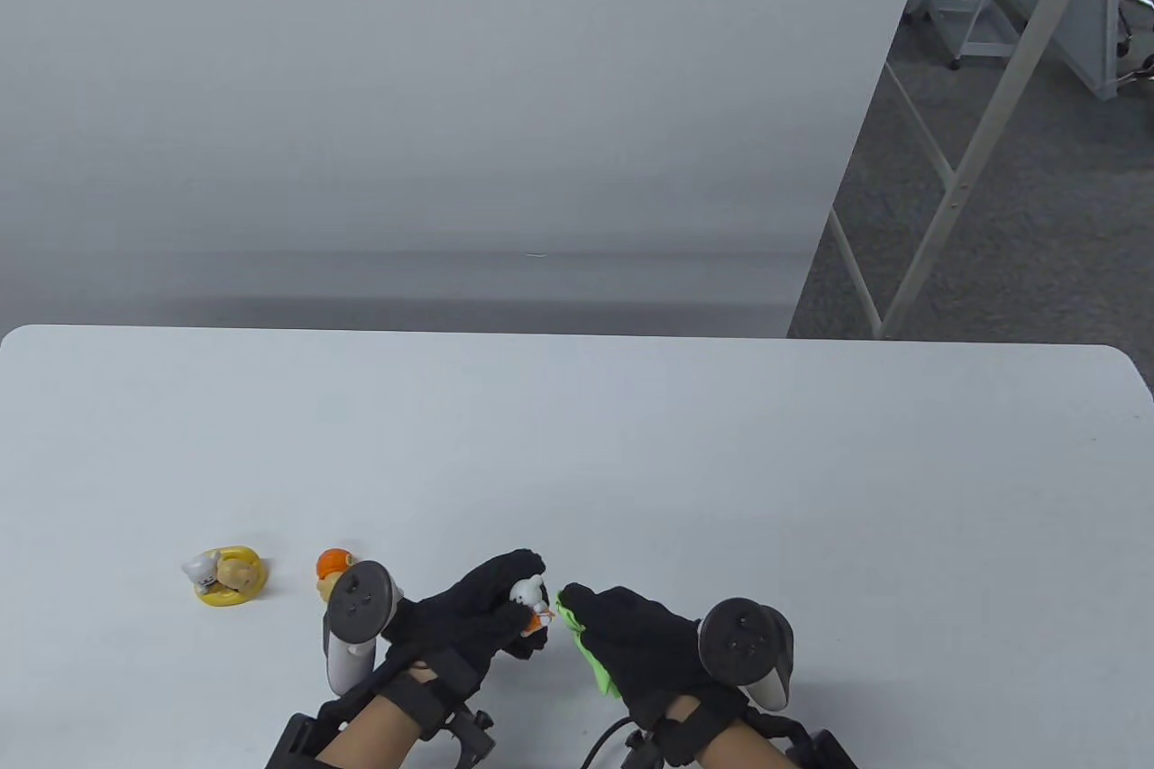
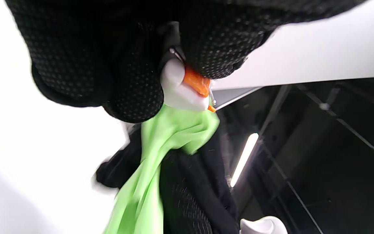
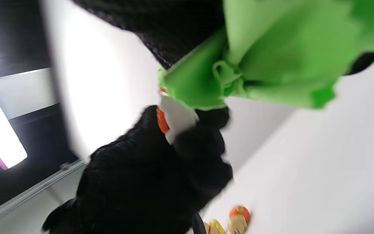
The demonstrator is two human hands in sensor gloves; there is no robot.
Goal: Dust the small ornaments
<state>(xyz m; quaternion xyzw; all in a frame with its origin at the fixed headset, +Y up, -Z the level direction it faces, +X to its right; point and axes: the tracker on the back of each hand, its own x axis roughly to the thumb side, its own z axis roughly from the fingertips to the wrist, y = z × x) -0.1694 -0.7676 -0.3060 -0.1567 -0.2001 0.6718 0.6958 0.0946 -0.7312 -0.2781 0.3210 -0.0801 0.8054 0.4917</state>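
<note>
White desk [image 1: 631,462] below; left hand [image 1: 478,616] pinches a white-and-orange figurine [image 1: 530,599] aloft, right hand [image 1: 640,638] clutches the green cloth [image 1: 586,647], seemingly touching it. Best move: light strokes, firm pinch, rotating it to reach every side.

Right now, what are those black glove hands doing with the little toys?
The left hand holds a small white and orange figurine up off the table. The right hand holds a green cloth against it, dusting it. Two more ornaments wait on the table to the left: a yellow one and an orange-topped one.
</note>
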